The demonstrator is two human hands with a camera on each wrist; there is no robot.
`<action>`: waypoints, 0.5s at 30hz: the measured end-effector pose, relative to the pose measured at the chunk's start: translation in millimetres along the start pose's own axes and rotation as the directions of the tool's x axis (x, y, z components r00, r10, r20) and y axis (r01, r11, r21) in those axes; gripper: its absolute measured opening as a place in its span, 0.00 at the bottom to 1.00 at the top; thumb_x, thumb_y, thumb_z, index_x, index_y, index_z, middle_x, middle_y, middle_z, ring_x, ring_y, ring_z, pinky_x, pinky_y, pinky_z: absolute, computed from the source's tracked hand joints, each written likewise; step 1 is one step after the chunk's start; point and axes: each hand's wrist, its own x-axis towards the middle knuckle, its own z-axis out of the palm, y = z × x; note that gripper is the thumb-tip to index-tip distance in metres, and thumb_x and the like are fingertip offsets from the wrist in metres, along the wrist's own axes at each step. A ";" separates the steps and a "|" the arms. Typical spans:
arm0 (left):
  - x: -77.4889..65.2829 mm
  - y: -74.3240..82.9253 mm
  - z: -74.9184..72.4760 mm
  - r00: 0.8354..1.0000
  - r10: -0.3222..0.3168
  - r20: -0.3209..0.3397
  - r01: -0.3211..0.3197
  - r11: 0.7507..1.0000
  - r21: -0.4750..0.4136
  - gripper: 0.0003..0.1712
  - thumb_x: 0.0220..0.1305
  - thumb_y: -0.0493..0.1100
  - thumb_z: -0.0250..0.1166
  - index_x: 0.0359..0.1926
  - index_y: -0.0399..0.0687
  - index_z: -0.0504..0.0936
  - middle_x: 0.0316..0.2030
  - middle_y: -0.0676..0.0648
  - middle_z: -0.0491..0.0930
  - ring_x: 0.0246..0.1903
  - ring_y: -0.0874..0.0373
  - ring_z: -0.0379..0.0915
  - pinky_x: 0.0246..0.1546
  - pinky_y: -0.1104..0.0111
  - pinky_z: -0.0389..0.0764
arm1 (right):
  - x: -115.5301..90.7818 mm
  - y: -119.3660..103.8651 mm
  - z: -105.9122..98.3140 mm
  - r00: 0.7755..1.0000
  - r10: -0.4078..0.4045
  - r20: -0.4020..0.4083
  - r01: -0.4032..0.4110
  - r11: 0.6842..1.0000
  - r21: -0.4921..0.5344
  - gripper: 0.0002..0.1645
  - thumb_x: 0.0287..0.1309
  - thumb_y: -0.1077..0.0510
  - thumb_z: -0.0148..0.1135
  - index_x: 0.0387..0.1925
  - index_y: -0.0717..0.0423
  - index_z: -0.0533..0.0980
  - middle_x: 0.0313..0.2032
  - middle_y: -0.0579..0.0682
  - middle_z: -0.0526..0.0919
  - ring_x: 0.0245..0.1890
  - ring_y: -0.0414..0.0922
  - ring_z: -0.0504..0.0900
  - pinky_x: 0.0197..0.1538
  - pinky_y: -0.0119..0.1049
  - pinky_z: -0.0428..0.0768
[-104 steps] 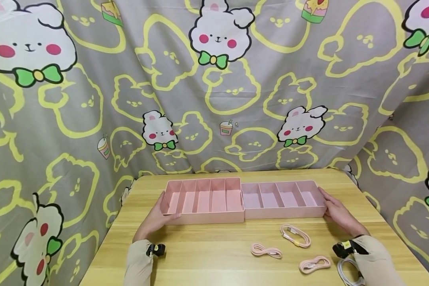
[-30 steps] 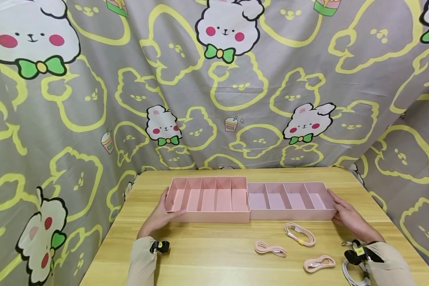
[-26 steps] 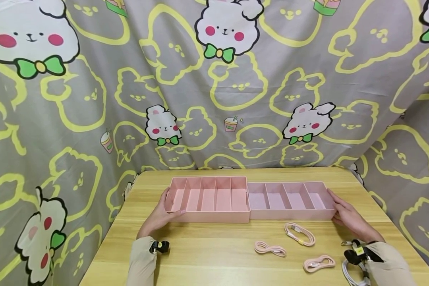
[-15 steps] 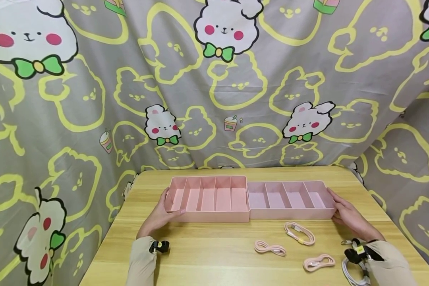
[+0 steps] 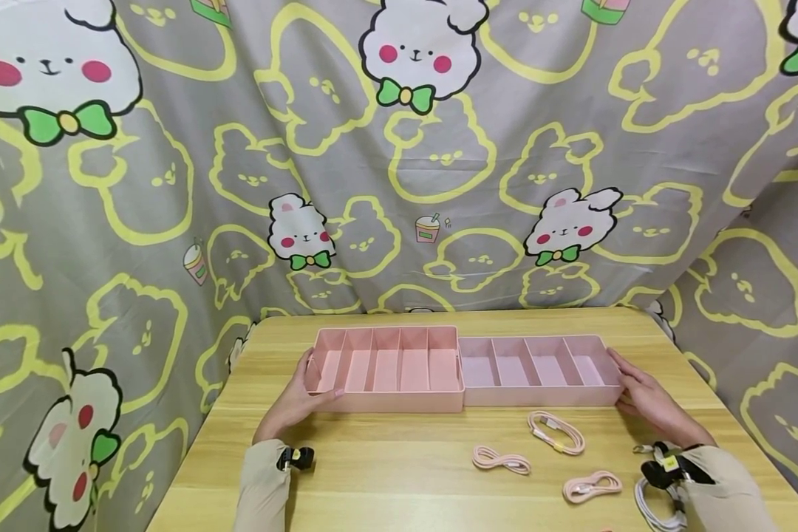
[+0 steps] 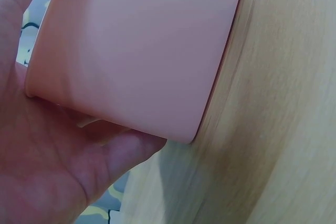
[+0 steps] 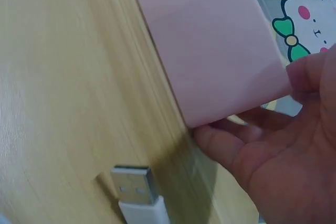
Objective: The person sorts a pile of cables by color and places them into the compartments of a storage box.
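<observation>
Across the frame's lower middle, a pink divided box and a lilac divided box meet end to end, long axis left to right; the left hand grips the pink outer end, the right hand the lilac.

both arms reach forward, fingers bent.

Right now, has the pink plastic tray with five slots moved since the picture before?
No: in the head view, the pink tray hasn't visibly shifted any way against the pale wooden table edge.
</observation>
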 end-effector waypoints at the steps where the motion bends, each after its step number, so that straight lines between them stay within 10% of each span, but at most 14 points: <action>1: 0.3 -0.1 -0.1 1.000 0.001 0.003 -0.001 1.000 0.000 0.69 0.59 0.59 0.76 0.84 0.54 0.34 0.82 0.31 0.40 0.80 0.30 0.44 0.76 0.34 0.55 | -0.3 -0.5 -0.4 1.000 -0.004 -0.005 0.004 1.000 -0.007 0.36 0.84 0.49 0.20 0.80 0.59 0.26 0.76 0.78 0.27 0.73 0.80 0.42 0.70 0.62 0.69; 6: 0.5 -1.3 -1.0 1.000 0.002 0.012 -0.002 1.000 0.007 0.69 0.60 0.59 0.75 0.84 0.56 0.33 0.82 0.31 0.38 0.80 0.30 0.43 0.75 0.33 0.56 | -2.4 -6.2 -2.2 0.994 -0.067 -0.092 0.052 0.987 -0.149 0.42 0.84 0.43 0.27 0.80 0.70 0.37 0.76 0.81 0.42 0.73 0.79 0.50 0.51 0.16 0.76; 9: 0.5 -1.5 -1.3 1.000 0.004 0.013 -0.004 1.000 0.008 0.69 0.60 0.59 0.75 0.84 0.56 0.33 0.82 0.31 0.38 0.80 0.30 0.43 0.76 0.33 0.56 | -6.9 -11.1 -3.8 0.979 -0.115 -0.170 0.062 0.955 -0.289 0.41 0.84 0.44 0.32 0.78 0.74 0.47 0.74 0.81 0.54 0.71 0.78 0.57 0.55 0.22 0.77; 12: 1.1 -1.1 -0.7 1.000 0.007 0.010 -0.007 1.000 0.004 0.69 0.60 0.59 0.75 0.84 0.54 0.34 0.82 0.31 0.39 0.80 0.30 0.43 0.76 0.34 0.55 | -13.5 -15.3 -5.1 0.955 -0.177 -0.238 0.080 0.926 -0.369 0.38 0.83 0.46 0.36 0.76 0.73 0.56 0.71 0.80 0.63 0.69 0.48 0.75 0.55 0.22 0.76; 15: 1.5 -1.3 -0.6 1.000 0.007 0.009 -0.007 1.000 0.002 0.69 0.59 0.58 0.76 0.84 0.52 0.35 0.82 0.30 0.40 0.79 0.29 0.44 0.76 0.34 0.55 | -20.1 -20.5 -3.9 0.927 -0.236 -0.293 0.114 0.919 -0.379 0.34 0.82 0.48 0.42 0.73 0.72 0.64 0.68 0.72 0.74 0.52 0.14 0.70 0.47 0.15 0.72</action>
